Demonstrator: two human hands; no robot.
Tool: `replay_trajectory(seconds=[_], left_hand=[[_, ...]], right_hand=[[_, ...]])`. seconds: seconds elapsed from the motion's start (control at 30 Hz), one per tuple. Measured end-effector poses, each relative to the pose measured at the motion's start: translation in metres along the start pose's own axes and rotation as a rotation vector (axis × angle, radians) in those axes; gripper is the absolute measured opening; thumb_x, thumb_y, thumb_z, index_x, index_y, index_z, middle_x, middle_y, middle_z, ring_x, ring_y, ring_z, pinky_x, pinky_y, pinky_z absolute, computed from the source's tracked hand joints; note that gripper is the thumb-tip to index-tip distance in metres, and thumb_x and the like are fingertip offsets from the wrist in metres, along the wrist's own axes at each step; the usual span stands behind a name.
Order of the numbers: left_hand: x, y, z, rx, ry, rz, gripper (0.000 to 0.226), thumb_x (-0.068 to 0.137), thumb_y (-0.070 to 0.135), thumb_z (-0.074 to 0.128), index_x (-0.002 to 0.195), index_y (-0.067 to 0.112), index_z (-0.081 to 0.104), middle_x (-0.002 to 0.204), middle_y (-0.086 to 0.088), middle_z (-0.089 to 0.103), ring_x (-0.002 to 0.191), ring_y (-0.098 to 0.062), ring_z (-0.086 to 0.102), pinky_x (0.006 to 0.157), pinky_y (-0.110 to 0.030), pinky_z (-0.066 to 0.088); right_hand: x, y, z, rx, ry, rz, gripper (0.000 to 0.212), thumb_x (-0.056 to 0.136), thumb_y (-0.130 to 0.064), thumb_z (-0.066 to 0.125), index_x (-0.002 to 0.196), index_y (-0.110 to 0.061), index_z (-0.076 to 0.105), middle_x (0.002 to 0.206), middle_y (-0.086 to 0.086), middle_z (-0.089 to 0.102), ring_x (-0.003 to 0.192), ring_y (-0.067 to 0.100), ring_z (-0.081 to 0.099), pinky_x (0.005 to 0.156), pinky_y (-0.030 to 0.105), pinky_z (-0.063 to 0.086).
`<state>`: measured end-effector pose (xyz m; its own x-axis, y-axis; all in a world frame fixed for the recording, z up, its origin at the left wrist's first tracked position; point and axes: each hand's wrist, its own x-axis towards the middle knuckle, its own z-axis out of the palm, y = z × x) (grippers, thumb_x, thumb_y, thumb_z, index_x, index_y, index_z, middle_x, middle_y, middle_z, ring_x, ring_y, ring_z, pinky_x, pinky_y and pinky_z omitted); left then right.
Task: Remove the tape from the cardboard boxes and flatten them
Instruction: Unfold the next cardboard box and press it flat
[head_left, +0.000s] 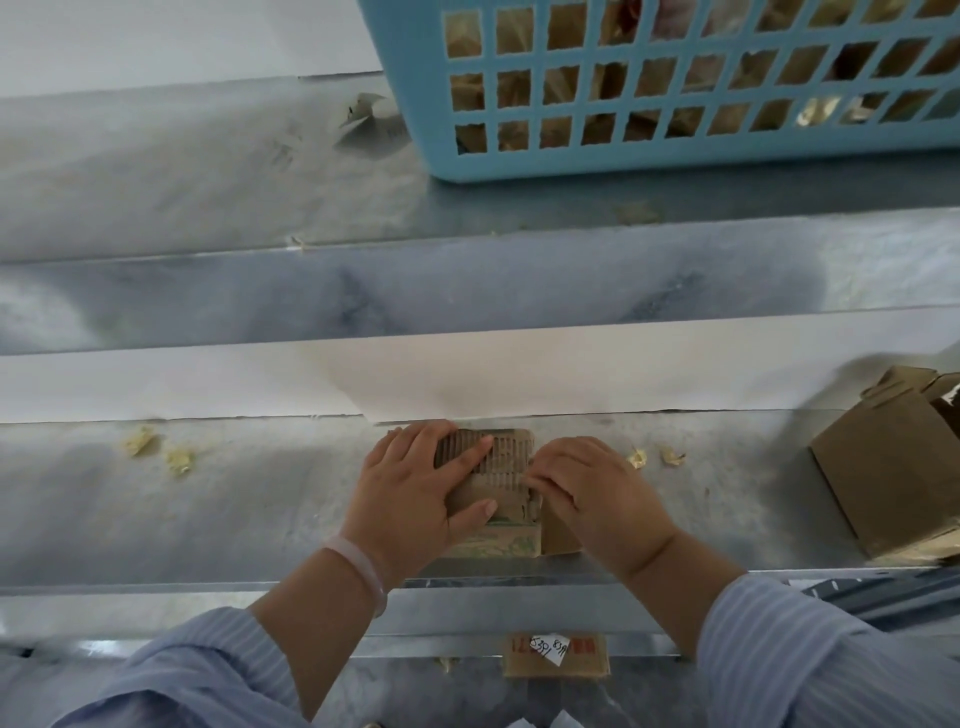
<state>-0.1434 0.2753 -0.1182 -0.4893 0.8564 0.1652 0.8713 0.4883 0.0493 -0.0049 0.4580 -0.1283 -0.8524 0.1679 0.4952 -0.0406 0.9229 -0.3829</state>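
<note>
The left grip (415, 483) presses spread on the cardboard box (506, 457); the right grip (587, 493) curls at its edge, hold hidden.

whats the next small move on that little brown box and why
Probably pull the right hand away rightward to peel: its curled fingers seem to pinch something at the right edge of the small brown corrugated cardboard box, while the left hand presses it down on the grey metal shelf. Whether that is tape is unclear.
</note>
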Motion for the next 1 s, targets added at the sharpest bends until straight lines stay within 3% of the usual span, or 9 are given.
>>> replay_trajectory(seconds=[0.1,0.17,0.23,0.3,0.37,0.47,0.67,0.77,1.0], left_hand=[[0.001,0.000,-0.001,-0.008,-0.004,0.010,0.063,0.087,0.072,0.029,0.136,0.040,0.051,0.131,-0.001,0.053,0.119,-0.024,0.048,0.103,-0.044,0.040],[0.000,-0.001,-0.002,-0.015,-0.004,0.016,0.063,0.087,0.072,0.029,0.136,0.040,0.050,0.132,-0.001,0.053,0.120,-0.024,0.048,0.104,-0.044,0.039],[-0.001,-0.002,-0.003,-0.018,-0.010,0.030,0.062,0.087,0.072,0.029,0.137,0.041,0.048,0.133,0.000,0.051,0.122,-0.023,0.046,0.105,-0.044,0.038],[-0.002,-0.003,-0.003,-0.028,-0.021,0.060,0.063,0.087,0.072,0.029,0.139,0.041,0.046,0.135,0.000,0.050,0.123,-0.022,0.045,0.106,-0.044,0.037],[-0.002,-0.005,-0.003,-0.035,-0.036,0.093,0.063,0.088,0.072,0.028,0.140,0.041,0.044,0.135,0.000,0.049,0.124,-0.023,0.045,0.105,-0.045,0.037],[-0.003,-0.008,-0.004,-0.052,-0.049,0.121,0.063,0.088,0.072,0.028,0.141,0.042,0.043,0.136,-0.001,0.049,0.124,-0.024,0.045,0.106,-0.046,0.036],[-0.002,-0.010,-0.005,-0.058,-0.039,0.159,0.062,0.088,0.072,0.029,0.139,0.041,0.046,0.134,0.000,0.051,0.123,-0.022,0.046,0.106,-0.042,0.035],[-0.002,-0.012,-0.004,-0.055,-0.036,0.171,0.062,0.087,0.071,0.032,0.139,0.041,0.046,0.134,0.000,0.051,0.123,-0.022,0.046,0.105,-0.042,0.035],[-0.001,-0.011,-0.005,-0.056,-0.027,0.168,0.061,0.087,0.070,0.032,0.139,0.041,0.046,0.134,0.000,0.051,0.122,-0.022,0.047,0.104,-0.041,0.036]], right_hand=[[-0.006,0.006,-0.007,0.023,-0.075,-0.040,0.035,0.097,-0.039,0.046,0.099,-0.021,0.076,0.103,-0.007,0.068,0.092,0.007,0.061,0.085,0.018,0.048],[-0.007,0.007,-0.008,0.277,-0.091,0.228,0.030,0.099,-0.036,0.046,0.115,-0.028,0.071,0.105,-0.014,0.068,0.096,-0.001,0.062,0.088,0.014,0.046],[-0.001,0.010,-0.002,0.579,-0.087,0.635,0.032,0.100,-0.029,0.049,0.130,-0.033,0.059,0.106,-0.014,0.069,0.097,0.000,0.065,0.092,0.025,0.051],[0.008,0.016,0.007,0.631,-0.213,0.845,0.035,0.099,-0.027,0.050,0.133,-0.030,0.057,0.116,-0.011,0.066,0.109,0.008,0.062,0.100,0.036,0.048],[0.009,0.015,0.012,0.550,-0.361,0.793,0.029,0.098,-0.024,0.052,0.125,-0.026,0.065,0.113,-0.011,0.065,0.108,0.007,0.058,0.097,0.027,0.046],[0.009,0.017,0.012,0.389,-0.351,0.693,0.024,0.096,-0.024,0.059,0.117,-0.027,0.069,0.110,-0.012,0.068,0.096,0.001,0.059,0.082,0.014,0.043],[0.021,0.025,-0.005,0.150,-0.393,0.424,0.018,0.093,-0.029,0.062,0.107,-0.029,0.073,0.101,-0.011,0.070,0.093,0.007,0.063,0.074,0.014,0.040],[0.025,0.027,-0.010,0.022,-0.448,0.274,0.022,0.098,-0.031,0.052,0.112,-0.025,0.069,0.104,-0.005,0.067,0.096,0.013,0.061,0.077,0.021,0.041],[0.012,0.021,-0.001,-0.060,-0.342,0.215,0.025,0.100,-0.029,0.045,0.105,-0.013,0.064,0.098,0.003,0.064,0.088,0.021,0.060,0.073,0.029,0.045]])
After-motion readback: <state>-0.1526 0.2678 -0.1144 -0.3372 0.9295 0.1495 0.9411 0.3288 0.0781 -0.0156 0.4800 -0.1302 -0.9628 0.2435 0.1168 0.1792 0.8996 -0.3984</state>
